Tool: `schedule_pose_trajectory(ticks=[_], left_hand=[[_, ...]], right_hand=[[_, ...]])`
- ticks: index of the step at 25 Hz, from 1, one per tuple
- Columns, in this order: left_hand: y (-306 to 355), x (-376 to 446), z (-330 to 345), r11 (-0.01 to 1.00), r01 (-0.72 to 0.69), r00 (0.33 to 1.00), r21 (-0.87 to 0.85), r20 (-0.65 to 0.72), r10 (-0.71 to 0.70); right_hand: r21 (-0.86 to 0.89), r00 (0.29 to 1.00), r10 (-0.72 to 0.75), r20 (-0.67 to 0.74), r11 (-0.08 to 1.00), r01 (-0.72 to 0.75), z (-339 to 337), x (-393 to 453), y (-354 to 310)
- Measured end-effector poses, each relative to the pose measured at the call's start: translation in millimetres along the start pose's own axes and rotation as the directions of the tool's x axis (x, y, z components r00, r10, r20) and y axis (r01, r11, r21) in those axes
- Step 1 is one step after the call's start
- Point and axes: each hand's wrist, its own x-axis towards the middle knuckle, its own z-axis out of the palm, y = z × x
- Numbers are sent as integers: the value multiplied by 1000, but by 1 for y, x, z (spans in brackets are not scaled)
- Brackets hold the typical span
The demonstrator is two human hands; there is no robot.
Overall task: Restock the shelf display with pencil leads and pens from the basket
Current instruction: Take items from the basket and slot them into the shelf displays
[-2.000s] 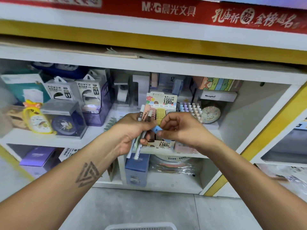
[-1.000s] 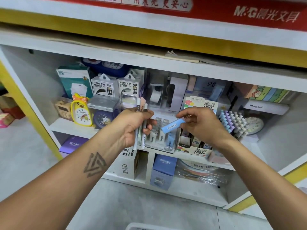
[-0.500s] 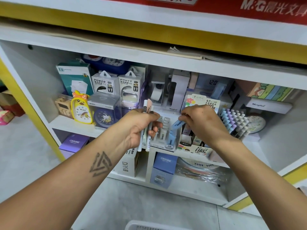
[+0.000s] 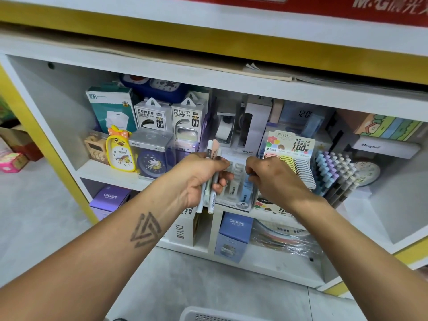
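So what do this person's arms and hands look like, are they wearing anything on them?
Both arms are bare up to the frame edge: no sleeves, gloves, watch or rings show. The left forearm carries a dark tattoo of interlocking triangle outlines on its upper side. The right forearm shows no marking. The left hand and the right hand are bare too.

A stationery shop: white shelving (image 4: pixel 111 172) stocked with boxed power banks (image 4: pixel 151 115), a tiered pen display (image 4: pixel 333 172) and red brand signage (image 4: pixel 347 5).

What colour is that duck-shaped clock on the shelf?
Yellow, with an orange polka-dot bow; the duck clock shows best in the head view.
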Motion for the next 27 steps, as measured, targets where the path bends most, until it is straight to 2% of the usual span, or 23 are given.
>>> schedule_pose_trajectory(ticks=[3, 7, 9, 10, 11, 12, 13, 14, 15, 17, 20, 23, 25, 27], left_hand=[[1, -1, 0, 1000, 13, 1000, -12, 20, -13], [3, -6, 1, 996, 73, 989, -52, 130, -66], [3, -8, 3, 992, 107, 975, -70, 204, -91], [3, -9, 5, 991, 117, 966, -70, 241, -97], [2, -11, 8, 991, 121, 956, -64, 277, -99], [0, -12, 12, 991, 119, 945, -56, 313, -96], [-2, -13, 17, 992, 115, 934, -48, 345, -92], [-3, -14, 22, 993, 112, 924, -43, 371, -88], [-5, -15, 28, 993, 109, 915, -41, 394, -84], [-9, -16, 39, 993, 107, 898, -41, 432, -79], [-16, -18, 59, 990, 132, 853, -41, 514, -92], [-24, -18, 76, 977, 205, 814, -58, 565, -137], [-29, -16, 85, 980, 199, 820, -14, 550, -158], [-34, -13, 94, 986, 160, 847, 43, 507, -160]], right_hand=[[78, 999, 24, -28, 997, -22, 4, 2, 5], [-83, 993, 74, 88, 994, -67, 9, 3, 5], [10, 994, 104, 22, 995, -104, 4, 3, 4], [179, 985, 172, -31, 970, -164, -3, 2, 3], [419, 962, 270, -40, 879, -229, -10, 0, 1], [658, 939, 345, 8, 705, -265, -18, -3, 0], [809, 925, 373, 80, 518, -279, -26, -8, -1], [874, 923, 362, 134, 395, -282, -33, -13, -1], [902, 927, 333, 173, 325, -285, -39, -19, 1], [922, 930, 293, 223, 247, -299, -46, -31, 5], [934, 897, 358, 259, 143, -327, -55, -48, 23], [969, 873, 438, 215, 13, -246, -68, -65, 45], [986, 855, 496, 155, -19, -168, -78, -78, 60], [992, 838, 536, 100, 8, -123, -85, -90, 72]])
